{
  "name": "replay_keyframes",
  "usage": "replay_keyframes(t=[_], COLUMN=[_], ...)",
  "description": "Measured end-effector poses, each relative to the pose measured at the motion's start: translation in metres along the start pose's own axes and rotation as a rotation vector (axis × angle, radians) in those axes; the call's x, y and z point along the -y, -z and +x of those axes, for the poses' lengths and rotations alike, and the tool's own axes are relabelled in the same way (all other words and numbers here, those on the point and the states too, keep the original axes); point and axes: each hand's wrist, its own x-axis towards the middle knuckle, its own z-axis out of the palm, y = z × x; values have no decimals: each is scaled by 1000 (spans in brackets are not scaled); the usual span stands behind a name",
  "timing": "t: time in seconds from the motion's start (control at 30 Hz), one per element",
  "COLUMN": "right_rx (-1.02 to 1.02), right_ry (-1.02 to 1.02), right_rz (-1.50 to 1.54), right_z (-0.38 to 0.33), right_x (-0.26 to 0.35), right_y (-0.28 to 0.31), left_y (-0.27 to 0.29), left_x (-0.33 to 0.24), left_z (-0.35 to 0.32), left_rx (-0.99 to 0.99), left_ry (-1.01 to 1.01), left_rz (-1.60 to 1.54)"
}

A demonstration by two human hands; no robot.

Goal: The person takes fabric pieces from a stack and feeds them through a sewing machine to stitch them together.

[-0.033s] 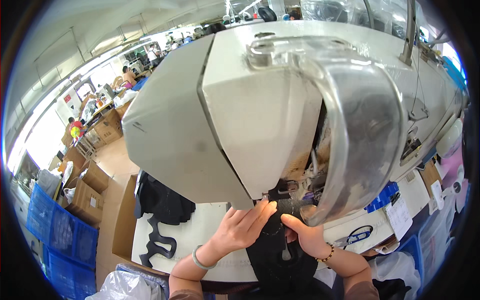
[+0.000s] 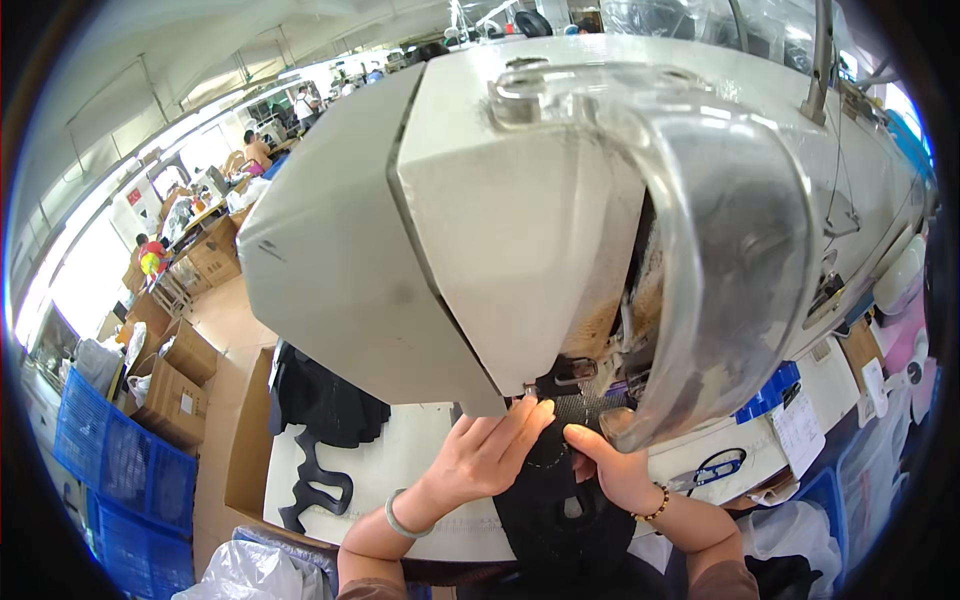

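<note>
Two bare hands meet at the lower middle of the frame, pressed on a piece of black fabric (image 2: 560, 505) that lies on the white table (image 2: 410, 470) under the head of a large grey-white sewing machine (image 2: 450, 230). The fabric is dark and matte, with a small cut-out hole near its middle, and it runs from the needle area down toward the lower edge of the frame. The left hand (image 2: 487, 452), with a pale green bangle on its wrist, lies flat with fingers stretched out toward the presser foot, open and pushing down on the cloth rather than gripping it. The right hand (image 2: 612, 468), with a beaded bracelet, points its index finger at the same spot, its other fingers curled over the fabric's edge. A clear curved guard (image 2: 740, 250) hangs over the needle at right centre. Blue-handled scissors (image 2: 715, 468) lie on the table to the right, and more black cut pieces (image 2: 320, 470) sit at lower left.
</note>
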Motion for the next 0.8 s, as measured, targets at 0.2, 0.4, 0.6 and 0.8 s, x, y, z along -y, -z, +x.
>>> replay_keyframes(t=[0.2, 0.4, 0.6, 0.8], right_rx=[-70, -88, -48, -110], right_ry=[66, 175, 271, 188], right_rz=[15, 37, -59, 160], right_z=[3, 5, 19, 17], right_x=[2, -8, -21, -14], right_y=[1, 15, 31, 40], left_y=[2, 3, 4, 5], left_x=[-11, -23, -21, -9], left_z=[14, 23, 15, 13], left_rx=[-28, 9, -51, -112], left_ry=[-40, -64, 73, 96], left_rz=[164, 286, 116, -104])
